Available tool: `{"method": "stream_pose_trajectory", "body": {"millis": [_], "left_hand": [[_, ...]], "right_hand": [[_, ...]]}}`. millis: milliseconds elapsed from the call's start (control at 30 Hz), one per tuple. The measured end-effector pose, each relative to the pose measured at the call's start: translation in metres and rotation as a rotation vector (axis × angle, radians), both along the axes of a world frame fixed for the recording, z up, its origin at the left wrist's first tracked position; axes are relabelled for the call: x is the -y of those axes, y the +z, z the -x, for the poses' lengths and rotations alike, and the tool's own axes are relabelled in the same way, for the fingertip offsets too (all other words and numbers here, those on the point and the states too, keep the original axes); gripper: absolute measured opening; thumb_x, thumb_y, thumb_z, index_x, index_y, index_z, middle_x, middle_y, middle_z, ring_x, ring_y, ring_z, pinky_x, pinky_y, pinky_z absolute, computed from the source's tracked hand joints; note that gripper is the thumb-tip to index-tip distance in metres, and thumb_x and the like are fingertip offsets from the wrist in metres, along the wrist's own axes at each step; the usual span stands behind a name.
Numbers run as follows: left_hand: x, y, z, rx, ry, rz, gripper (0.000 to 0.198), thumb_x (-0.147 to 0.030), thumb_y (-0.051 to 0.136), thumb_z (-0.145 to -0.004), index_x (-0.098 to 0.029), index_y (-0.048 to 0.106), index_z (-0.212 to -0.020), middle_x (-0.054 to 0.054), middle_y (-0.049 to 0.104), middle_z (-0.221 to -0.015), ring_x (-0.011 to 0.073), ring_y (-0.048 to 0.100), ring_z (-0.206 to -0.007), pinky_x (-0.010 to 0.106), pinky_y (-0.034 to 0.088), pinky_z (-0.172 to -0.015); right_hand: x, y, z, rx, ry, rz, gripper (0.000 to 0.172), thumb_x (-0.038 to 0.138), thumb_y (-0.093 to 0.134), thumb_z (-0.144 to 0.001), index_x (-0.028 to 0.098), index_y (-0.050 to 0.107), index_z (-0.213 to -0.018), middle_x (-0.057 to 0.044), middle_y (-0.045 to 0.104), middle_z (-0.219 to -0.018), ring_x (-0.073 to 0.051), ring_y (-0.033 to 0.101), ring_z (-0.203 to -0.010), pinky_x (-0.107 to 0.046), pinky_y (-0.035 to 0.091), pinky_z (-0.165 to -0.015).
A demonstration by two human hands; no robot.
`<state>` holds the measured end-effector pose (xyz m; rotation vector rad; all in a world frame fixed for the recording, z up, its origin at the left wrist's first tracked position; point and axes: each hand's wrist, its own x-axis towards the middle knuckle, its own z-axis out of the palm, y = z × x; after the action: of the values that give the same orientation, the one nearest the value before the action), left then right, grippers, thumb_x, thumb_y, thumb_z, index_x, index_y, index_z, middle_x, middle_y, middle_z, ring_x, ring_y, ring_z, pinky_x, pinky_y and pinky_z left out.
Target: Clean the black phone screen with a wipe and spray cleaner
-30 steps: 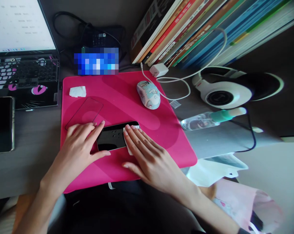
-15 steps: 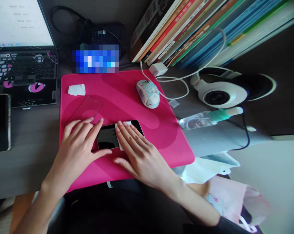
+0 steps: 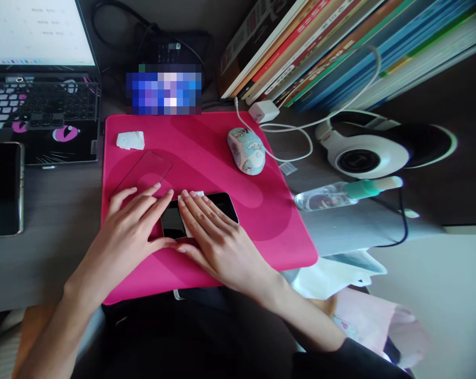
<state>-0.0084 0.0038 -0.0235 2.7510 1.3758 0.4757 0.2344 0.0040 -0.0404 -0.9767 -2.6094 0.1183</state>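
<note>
A black phone [image 3: 173, 225] lies flat on the pink mat [image 3: 206, 158]. My right hand [image 3: 218, 237] lies over its middle, fingers together and stretched out, pressing on a white wipe [image 3: 200, 193] mostly hidden beneath them. At the phone's left end is my left hand [image 3: 131, 221], fingers spread, with its thumb and index finger around that end. Left and above that hand, a thin clear glass sheet [image 3: 153, 168] with a dark outline rests on the mat. A crumpled white piece [image 3: 130, 140] sits near the mat's top left.
A mouse [image 3: 246, 151] stands on the mat's upper right. Beyond the mat are a charger [image 3: 263, 111] with a white cable, headphones [image 3: 367, 152], a spray bottle [image 3: 324, 196] and books [image 3: 301, 47]. A laptop [image 3: 40, 116] and another phone [image 3: 3, 189] lie left.
My right hand has slid left along the phone with the wipe, bringing its thumb close to my left thumb. The whole view has shifted slightly.
</note>
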Motion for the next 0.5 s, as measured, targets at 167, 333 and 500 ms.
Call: {"method": "stream_pose_trajectory", "body": {"millis": [167, 333, 500], "left_hand": [[-0.001, 0.0, -0.001, 0.004, 0.022, -0.005, 0.08, -0.035, 0.079, -0.096, -0.015, 0.042, -0.163, 0.021, 0.058, -0.16, 0.0354, 0.053, -0.151, 0.056, 0.033, -0.127], [0.002, 0.005, -0.004, -0.001, 0.17, 0.01, 0.073, -0.044, 0.091, -0.083, -0.015, 0.061, -0.143, 0.023, 0.064, -0.145, 0.0433, 0.052, -0.146, 0.062, 0.04, -0.118], [0.004, 0.006, -0.005, 0.004, 0.185, 0.024, 0.056, -0.04, 0.093, -0.081, -0.018, 0.067, -0.125, 0.021, 0.065, -0.14, 0.0445, 0.052, -0.145, 0.065, 0.041, -0.115]], "right_hand": [[0.003, -0.002, 0.008, -0.018, -0.03, 0.023, 0.08, 0.05, 0.054, -0.11, 0.0, 0.03, -0.168, -0.025, 0.037, -0.17, -0.034, 0.031, -0.163, -0.054, 0.035, -0.133], [0.018, 0.0, 0.009, 0.001, -0.002, 0.014, 0.075, 0.047, 0.054, -0.11, -0.006, 0.041, -0.161, -0.027, 0.038, -0.168, -0.036, 0.032, -0.162, -0.054, 0.037, -0.132], [0.013, 0.001, 0.016, -0.021, 0.022, 0.004, 0.071, 0.049, 0.053, -0.11, -0.002, 0.047, -0.159, -0.025, 0.045, -0.166, -0.033, 0.038, -0.16, -0.051, 0.037, -0.133]]}}
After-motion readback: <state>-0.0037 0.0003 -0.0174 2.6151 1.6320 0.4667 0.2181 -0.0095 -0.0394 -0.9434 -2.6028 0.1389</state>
